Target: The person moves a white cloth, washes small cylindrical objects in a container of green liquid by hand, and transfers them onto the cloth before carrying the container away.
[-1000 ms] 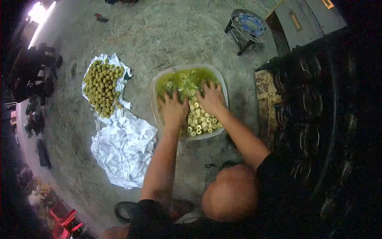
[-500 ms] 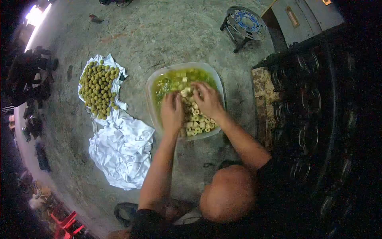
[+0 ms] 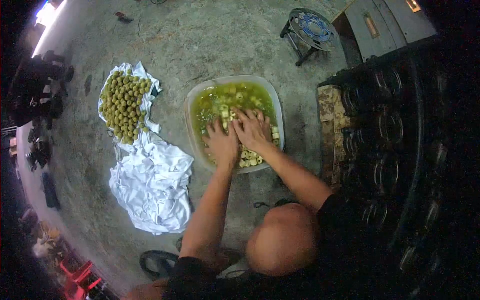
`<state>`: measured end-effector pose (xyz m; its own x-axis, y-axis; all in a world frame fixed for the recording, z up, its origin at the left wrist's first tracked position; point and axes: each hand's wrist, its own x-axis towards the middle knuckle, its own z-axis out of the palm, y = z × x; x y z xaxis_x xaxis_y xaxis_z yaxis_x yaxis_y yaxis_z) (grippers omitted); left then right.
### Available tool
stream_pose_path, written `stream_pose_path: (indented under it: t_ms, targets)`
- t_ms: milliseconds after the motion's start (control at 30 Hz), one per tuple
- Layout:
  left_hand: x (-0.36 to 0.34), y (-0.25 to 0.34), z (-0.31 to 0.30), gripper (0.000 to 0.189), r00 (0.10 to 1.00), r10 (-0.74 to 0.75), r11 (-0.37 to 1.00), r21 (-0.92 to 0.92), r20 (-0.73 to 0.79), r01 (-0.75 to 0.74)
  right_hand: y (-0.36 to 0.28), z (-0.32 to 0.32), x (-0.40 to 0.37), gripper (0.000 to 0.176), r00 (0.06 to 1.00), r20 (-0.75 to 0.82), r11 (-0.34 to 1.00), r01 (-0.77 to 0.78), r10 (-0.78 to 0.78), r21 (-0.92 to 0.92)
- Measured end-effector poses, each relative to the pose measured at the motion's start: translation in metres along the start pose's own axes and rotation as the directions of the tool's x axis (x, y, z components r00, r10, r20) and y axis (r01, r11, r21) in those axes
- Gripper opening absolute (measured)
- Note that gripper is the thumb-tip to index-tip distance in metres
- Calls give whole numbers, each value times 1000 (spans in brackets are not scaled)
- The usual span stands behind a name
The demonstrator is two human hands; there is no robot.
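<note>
A translucent plastic tub stands on the floor, holding yellow-green liquid. Pale, short cylindrical pieces with holes through them lie heaped toward its near side, and some sit in the liquid. My left hand rests palm down on the pieces with its fingers spread. Beside it, my right hand also lies flat over them, fingers apart, its thumb side close to the left hand. Neither hand is closed around a piece. The pieces directly beneath both palms are hidden.
Left of the tub, many round green-brown balls lie on white cloth. A crumpled white cloth heap is nearer me. A low round stool stands at the far right. A dark rack with metal rings runs along the right.
Both hands have gone from curled and raised among the pieces to flattened and spread on top of them. The right hand has shifted slightly nearer, and the view has moved a little.
</note>
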<state>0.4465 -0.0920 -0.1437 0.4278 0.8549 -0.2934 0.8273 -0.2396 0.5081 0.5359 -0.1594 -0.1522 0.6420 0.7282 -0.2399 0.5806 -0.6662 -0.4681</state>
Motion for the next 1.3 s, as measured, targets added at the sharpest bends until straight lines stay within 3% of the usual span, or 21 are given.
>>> stream_pose_path:
  t_ms: [67,133,167,267,300,433,533,567,633,667,733,900,967,1033,1067,1133,1200,1300]
  targets:
    - [13,-12,13,63,995,73,993,-85,-73,-79,-3,-3,6,51,1000,12,999,-20,19,32]
    - [30,-14,20,61,998,63,998,16,-27,-62,1,6,19,52,998,-58,996,18,-13,88]
    - [34,-19,20,61,998,56,996,74,0,-56,3,14,20,54,998,-57,999,-10,7,-51]
    - [22,-30,16,59,976,218,974,73,-14,-216,5,6,3,53,995,-99,993,0,-12,-120]
    - [18,-31,12,60,974,224,975,11,-28,-224,-1,2,0,54,995,-56,993,-81,76,-80]
    - [36,-13,5,63,996,33,999,5,78,-33,4,5,12,55,982,-22,981,-188,190,46]
    - [24,-1,1,64,997,-75,988,-131,33,78,1,11,17,53,978,-87,980,-183,190,81]
    - [30,-15,13,61,1000,-22,976,-216,15,25,4,9,19,53,984,-58,980,-159,167,118]
    - [25,-14,9,59,998,70,976,-205,-9,-70,11,-2,13,52,991,9,972,-132,133,192]
    - [23,-13,8,58,993,114,973,-201,-21,-115,7,-2,12,52,990,-19,981,-136,140,139]
    - [26,-12,7,58,994,108,983,-152,13,-104,-1,1,8,53,986,-67,988,-154,156,32]
    - [35,-14,-5,61,991,-7,987,-156,131,27,15,14,24,56,987,-36,986,-154,157,65]
    - [43,-29,1,61,967,-23,923,-365,254,118,15,-3,24,57,977,74,975,-205,199,82]
    - [51,-51,24,62,958,24,932,-353,286,82,8,-6,24,56,979,85,979,-192,186,67]
    - [53,-61,41,63,962,78,971,-239,262,-14,7,-5,22,56,978,93,980,-190,185,57]
    - [43,-51,36,65,974,106,978,-197,203,-65,11,6,18,53,986,27,982,-167,165,86]
    - [30,-36,21,69,993,30,934,-357,110,11,20,21,15,51,987,-58,978,-142,152,154]
    - [37,-46,42,67,987,72,793,-609,141,29,29,32,18,47,980,-152,943,-70,126,325]
